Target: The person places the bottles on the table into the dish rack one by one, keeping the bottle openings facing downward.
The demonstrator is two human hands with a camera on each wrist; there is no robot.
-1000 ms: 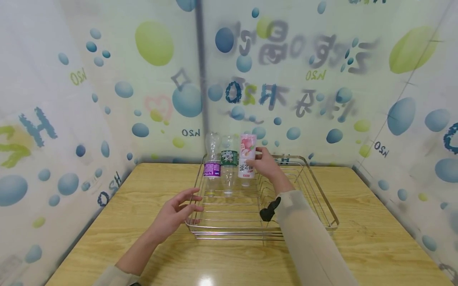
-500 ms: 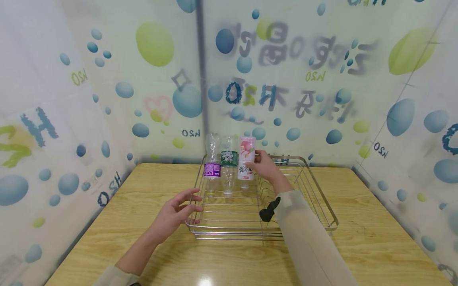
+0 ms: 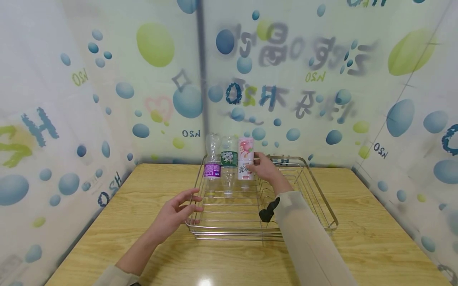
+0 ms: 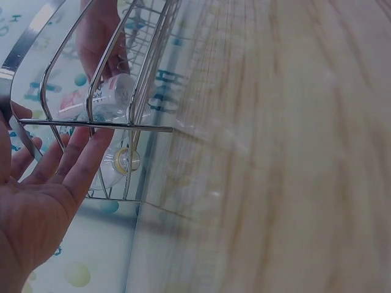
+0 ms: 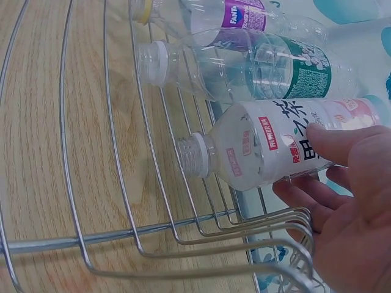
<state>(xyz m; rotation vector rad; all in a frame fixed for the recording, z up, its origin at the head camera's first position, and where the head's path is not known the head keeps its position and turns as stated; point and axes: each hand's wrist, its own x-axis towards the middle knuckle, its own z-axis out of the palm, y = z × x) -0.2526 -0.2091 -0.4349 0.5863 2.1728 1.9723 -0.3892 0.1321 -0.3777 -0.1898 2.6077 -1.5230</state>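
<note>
My right hand (image 3: 266,167) holds a pink-and-white labelled plastic tea bottle (image 3: 245,155), thumb on its label and fingers on the far side. The bottle stands neck down at the back of a wire dish rack (image 3: 229,228), its uncapped neck over the rack's floor wires in the right wrist view. Beside it, also neck down, are a clear bottle with a green label (image 3: 229,159) and one with a purple label (image 5: 244,13). At the rack's left side my left hand (image 4: 55,195) touches the wires with extended fingers, its thumb near the rim.
The rack sits on a wood-grain table (image 3: 107,226). A row of curved wire dividers (image 5: 287,229) runs right of the tea bottle, near my right hand. Patterned curtains (image 3: 161,99) close in the back and sides.
The tea bottle has come down slightly and shifted a little left, closer to the green-labelled bottle. My right hand has lowered with it; the left hand stays in place.
</note>
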